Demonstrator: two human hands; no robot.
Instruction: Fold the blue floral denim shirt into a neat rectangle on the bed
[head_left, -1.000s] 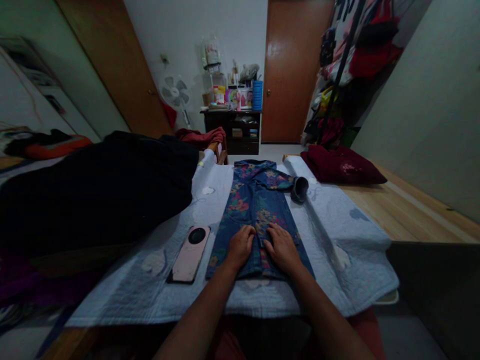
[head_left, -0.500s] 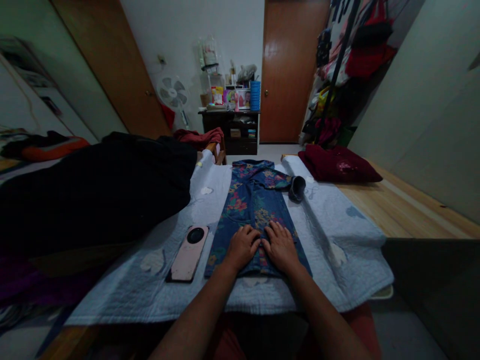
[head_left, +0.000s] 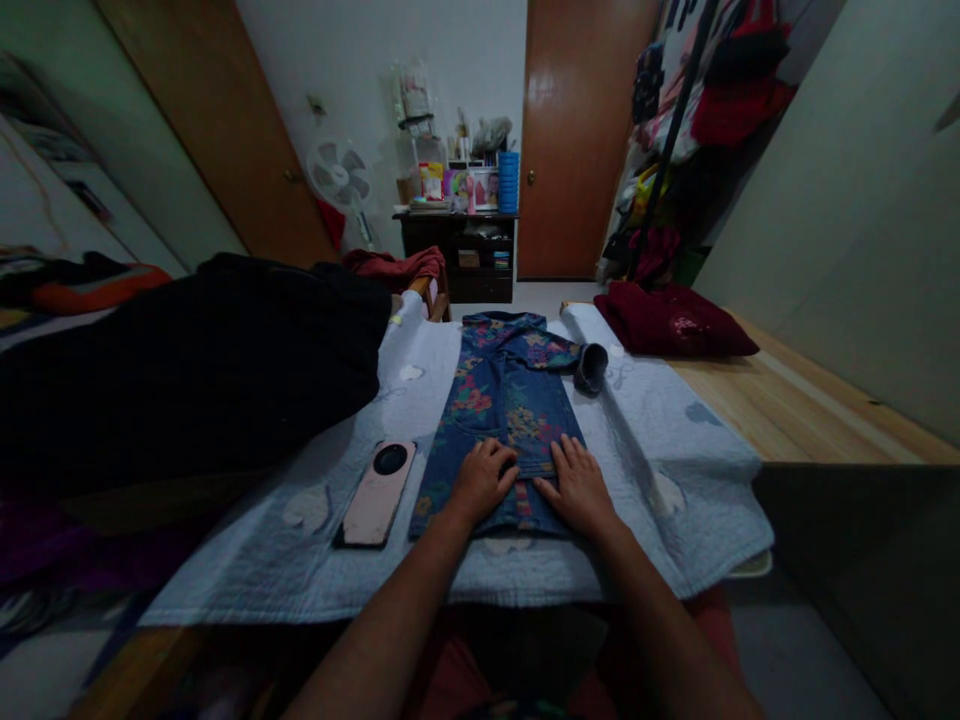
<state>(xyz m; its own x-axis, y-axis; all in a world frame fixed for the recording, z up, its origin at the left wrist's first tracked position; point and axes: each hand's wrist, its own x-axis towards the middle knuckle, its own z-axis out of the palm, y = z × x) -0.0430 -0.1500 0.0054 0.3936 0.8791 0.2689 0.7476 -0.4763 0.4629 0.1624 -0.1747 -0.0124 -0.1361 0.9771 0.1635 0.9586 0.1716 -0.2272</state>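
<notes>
A blue denim jacket (head_left: 491,400) with a floral print lies flat on a pale quilted cover, its collar at the far end. One sleeve is folded across to the right, and its turned cuff stands up open. My left hand (head_left: 484,485) rests on the lower middle of the jacket, fingers a little bent and thumb toward the centre. On the lower right part, my right hand (head_left: 581,485) lies flat with fingers spread, close to the jacket's side edge. A pink phone (head_left: 375,500) with a round black camera sits left of the jacket.
The quilted cover (head_left: 300,560) drapes over the table edge toward me. Dark clothing (head_left: 195,370) is heaped on the left. A folded maroon cloth (head_left: 675,320) rests on the wooden surface (head_left: 720,410) at right. Farther back stand a fan (head_left: 341,175) and a dark cabinet (head_left: 457,260).
My right hand has slid right across the jacket, away from my left hand, toward the side edge. My left hand stays in nearly the same place. The camera view has shifted slightly.
</notes>
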